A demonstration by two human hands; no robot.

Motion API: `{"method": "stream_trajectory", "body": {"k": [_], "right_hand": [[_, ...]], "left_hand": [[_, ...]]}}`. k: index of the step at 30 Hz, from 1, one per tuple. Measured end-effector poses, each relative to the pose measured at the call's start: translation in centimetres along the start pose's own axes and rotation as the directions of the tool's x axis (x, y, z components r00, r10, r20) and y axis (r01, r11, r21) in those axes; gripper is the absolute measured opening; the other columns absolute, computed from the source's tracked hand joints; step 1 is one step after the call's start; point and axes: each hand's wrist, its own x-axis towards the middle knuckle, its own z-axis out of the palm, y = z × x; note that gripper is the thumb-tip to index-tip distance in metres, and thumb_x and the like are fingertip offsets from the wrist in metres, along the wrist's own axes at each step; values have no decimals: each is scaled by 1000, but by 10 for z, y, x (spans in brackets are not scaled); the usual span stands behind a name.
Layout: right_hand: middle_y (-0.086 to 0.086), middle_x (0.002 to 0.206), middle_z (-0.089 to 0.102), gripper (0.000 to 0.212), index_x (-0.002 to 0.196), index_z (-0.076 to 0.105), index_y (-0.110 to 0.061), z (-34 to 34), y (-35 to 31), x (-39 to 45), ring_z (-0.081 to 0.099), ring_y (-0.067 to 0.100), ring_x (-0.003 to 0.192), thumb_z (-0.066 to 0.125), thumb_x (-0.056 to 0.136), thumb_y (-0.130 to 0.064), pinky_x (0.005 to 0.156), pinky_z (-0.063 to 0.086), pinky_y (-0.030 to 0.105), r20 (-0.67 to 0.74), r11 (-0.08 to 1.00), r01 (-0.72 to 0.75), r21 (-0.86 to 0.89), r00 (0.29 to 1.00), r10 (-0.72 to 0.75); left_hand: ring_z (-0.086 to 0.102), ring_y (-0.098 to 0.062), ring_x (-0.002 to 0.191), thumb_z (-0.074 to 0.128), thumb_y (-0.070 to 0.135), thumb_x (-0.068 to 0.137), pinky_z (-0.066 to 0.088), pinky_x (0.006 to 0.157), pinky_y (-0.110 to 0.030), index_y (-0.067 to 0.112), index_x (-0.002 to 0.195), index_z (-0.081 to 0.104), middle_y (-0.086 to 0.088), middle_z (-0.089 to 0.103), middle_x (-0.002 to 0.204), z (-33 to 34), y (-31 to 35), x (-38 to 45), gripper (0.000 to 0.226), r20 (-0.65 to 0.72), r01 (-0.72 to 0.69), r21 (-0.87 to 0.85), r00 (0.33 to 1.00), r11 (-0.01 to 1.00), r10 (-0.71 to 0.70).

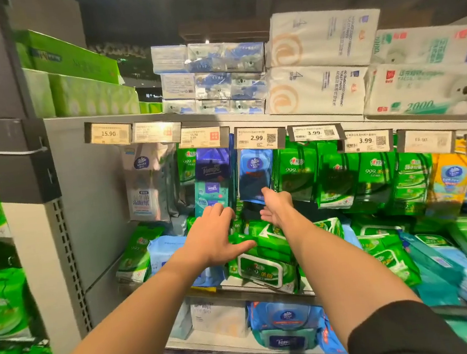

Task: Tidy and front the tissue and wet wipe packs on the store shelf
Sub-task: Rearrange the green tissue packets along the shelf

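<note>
Both hands are reaching into the middle of the metal store shelf (268, 290), at the level where flat wet wipe packs hang from pegs above a jumble of lying packs. The left hand (214, 237) has its fingers spread and straight, palm down, resting on or just over the glossy green wet wipe pack (265, 238) at the top of the heap. The right hand (276, 207) is held with loose, uncurled fingers just below the hanging dark blue Vinda wipe pack (255, 174); whether it touches that pack I cannot tell. Neither hand is clamped on anything.

As for progress, the tidying looks barely begun in this bay. The hanging rows of green plastic packs (334, 177) to the right sit fairly orderly under their white price tags (258, 139), and the big white and blue paper-tissue bundles (315, 65) on the top shelf are stacked squarely. The lying packs are the work left: green ones tilt at odd angles in the centre, a pale blue soft pack (165, 251) slumps at the left, and teal and blue packs (437, 264) on the near right spill forward over the edge. These need straightening and pulling face-forward.
</note>
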Motion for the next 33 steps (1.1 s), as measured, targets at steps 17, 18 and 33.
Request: {"method": "stream_trajectory", "body": {"k": [17,18,33], "right_hand": [[13,145,41,70,145,42,-16,-169,32,-63,41,34,131,52,91,-60,107,40,46,465,-43,473,-880,840,-279],[14,144,42,71,145,43,-14,-185,36,-64,42,35,131,53,91,-59,107,39,46,459,-32,467,-883,851,-256],[12,141,42,68,142,44,-17,-466,70,-73,42,34,130,54,90,-59,104,42,48,313,-8,315,-949,942,-119]], "left_hand": [[45,-27,114,48,85,66,46,93,-45,19,128,45,-5,45,118,27,100,5,91,123,-73,-3,990,997,73],[45,-28,113,50,84,67,46,93,-44,18,128,46,-6,45,118,28,113,5,90,117,-84,-4,990,996,84],[46,-32,118,58,68,74,45,94,-46,15,121,52,-11,50,119,95,336,-4,71,276,-54,-49,959,997,66]]}}
